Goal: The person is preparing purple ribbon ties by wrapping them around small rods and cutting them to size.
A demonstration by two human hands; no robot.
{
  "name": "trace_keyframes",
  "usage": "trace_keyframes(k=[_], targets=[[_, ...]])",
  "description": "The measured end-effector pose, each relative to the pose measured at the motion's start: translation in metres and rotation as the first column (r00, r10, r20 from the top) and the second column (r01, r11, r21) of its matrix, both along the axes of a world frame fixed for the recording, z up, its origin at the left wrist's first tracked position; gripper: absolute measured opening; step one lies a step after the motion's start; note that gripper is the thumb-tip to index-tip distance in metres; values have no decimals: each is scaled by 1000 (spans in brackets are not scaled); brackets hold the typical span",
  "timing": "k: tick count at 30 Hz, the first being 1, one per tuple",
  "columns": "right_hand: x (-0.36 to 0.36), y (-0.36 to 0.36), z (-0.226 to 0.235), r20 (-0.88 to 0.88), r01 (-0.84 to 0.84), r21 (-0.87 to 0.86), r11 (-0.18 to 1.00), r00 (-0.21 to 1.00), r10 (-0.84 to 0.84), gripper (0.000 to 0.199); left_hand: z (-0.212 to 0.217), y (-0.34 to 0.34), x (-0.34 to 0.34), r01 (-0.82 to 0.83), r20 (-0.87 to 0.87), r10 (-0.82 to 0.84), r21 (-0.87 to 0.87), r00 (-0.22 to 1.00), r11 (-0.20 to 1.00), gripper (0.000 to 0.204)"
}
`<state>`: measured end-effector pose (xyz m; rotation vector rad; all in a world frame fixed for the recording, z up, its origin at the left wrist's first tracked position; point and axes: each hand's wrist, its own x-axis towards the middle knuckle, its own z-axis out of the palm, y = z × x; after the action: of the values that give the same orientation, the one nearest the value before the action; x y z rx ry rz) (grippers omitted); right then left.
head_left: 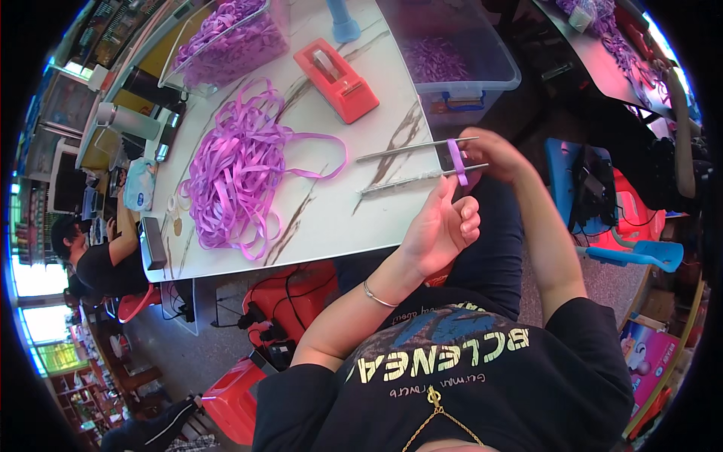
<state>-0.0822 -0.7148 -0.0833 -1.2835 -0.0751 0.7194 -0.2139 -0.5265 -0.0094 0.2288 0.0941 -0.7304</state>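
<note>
Your right hand (pixel 493 154) grips the two metal rods (pixel 414 162) at the table's (pixel 331 218) near-right edge, left hand (pixel 444 222) pinching the purple ribbon loop (pixel 456 160) wound across them; slack grip likely lets it unwind.

The person wears a black short-sleeved T-shirt (pixel 482 377) whose sleeves end above the elbows, leaving both forearms bare. Across its chest runs a band of large pale yellow block lettering, with blue and white graphic shapes just above that lettering and a smaller line of thin pale script just below it. A thin gold chain necklace (pixel 440 413) with a small gold pendant hangs below that script, towards the collar. A slim silver bangle (pixel 376 295) circles the wrist of the left hand (pixel 444 226); the right hand (pixel 493 154) wears nothing. Dark blue trousers (pixel 482 248) cover the lap above the shirt.
</note>
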Motion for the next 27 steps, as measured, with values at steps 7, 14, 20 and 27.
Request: trace_keyframes(k=[7, 14, 20, 27], targets=[[-29, 51, -37, -126, -84, 887, 453, 901, 416, 43, -2, 2, 1, 6, 52, -6, 0, 999, 1000, 51], [-24, 57, -44, -63, -148, 864, 480, 917, 395, 28, 0, 2, -1, -8, 25, 7, 19, 1000, 1000, 51], [-29, 49, -30, -122, -120, 769, 628, 936, 329, 25, -1, 2, -2, -8, 18, 8, 17, 1000, 1000, 49], [-27, 27, 30, -242, -80, 316, 946, 957, 162, 19, -1, 3, 1, -1, 23, 1, 7, 1000, 1000, 49]])
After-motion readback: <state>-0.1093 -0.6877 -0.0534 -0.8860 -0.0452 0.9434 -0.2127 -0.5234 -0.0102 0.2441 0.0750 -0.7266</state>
